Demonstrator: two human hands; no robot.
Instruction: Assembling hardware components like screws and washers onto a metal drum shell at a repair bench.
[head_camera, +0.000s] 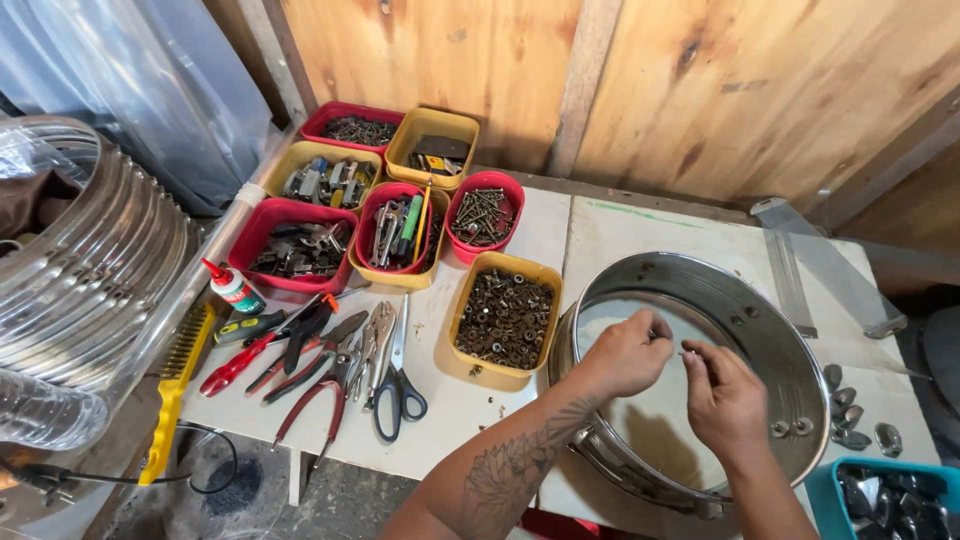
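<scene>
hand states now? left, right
Left hand: fingers pinched shut over the round shiny metal hoop; contents too small to tell.
Right hand: pinching a tiny metal part; kind unclear.

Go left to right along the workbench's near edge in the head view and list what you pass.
Yellow wire brush → pliers → scissors → yellow tray of nuts → left hand → right hand → metal lugs

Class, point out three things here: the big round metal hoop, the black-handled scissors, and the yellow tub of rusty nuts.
Round metal hoop (770, 305), head view, far inner wall.
Black-handled scissors (398, 395), head view, handle loops.
Yellow tub of rusty nuts (478, 366), head view, near wall.
</scene>
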